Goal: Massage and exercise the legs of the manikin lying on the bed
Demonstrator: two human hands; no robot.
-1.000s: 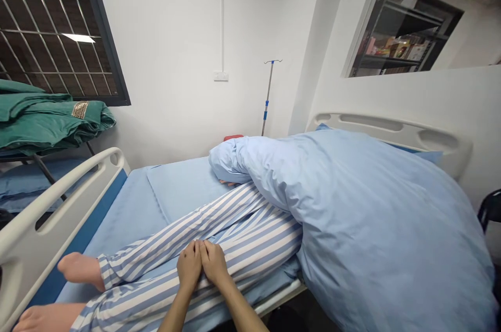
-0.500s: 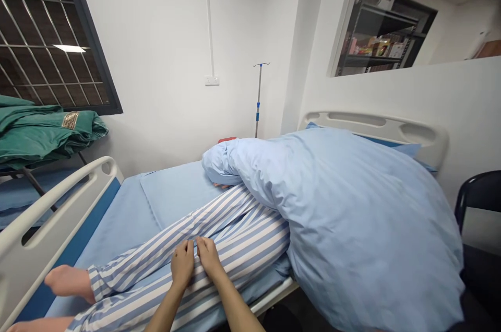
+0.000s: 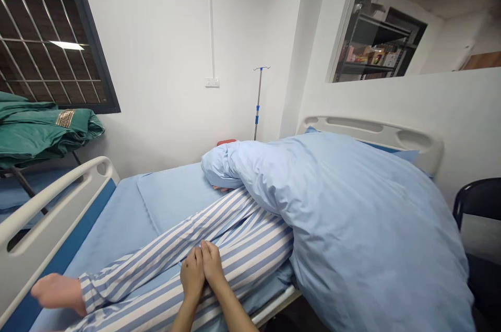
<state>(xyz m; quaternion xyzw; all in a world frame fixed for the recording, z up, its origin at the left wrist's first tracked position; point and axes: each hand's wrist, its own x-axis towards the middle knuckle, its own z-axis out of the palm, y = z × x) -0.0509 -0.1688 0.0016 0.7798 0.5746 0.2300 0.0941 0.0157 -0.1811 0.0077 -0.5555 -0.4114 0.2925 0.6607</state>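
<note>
My left hand [image 3: 192, 273] and my right hand [image 3: 212, 265] are side by side and touching, fingers curled in, over the near leg of the striped trousers [image 3: 250, 248]. Nothing shows in either hand; the fingertips are turned away. The blue and white trousers are on a figure lying on the bed, whether a person or a manikin I cannot tell. One bare foot [image 3: 58, 291] shows near the footboard. A light blue quilt [image 3: 352, 217], bunched up, covers the upper body and hangs over the near side of the bed.
The bed has a pale footboard [image 3: 58, 193] at left and a headboard [image 3: 422, 141] at right. Green fabric [image 3: 35, 128] lies piled at far left. Behind the bed stands a drip stand [image 3: 257, 102]. A black chair [image 3: 475, 199] is at the right edge.
My hands have come together until they touch and sit slightly further right over the trousers. The view has shifted slightly; the quilt and legs look the same.
</note>
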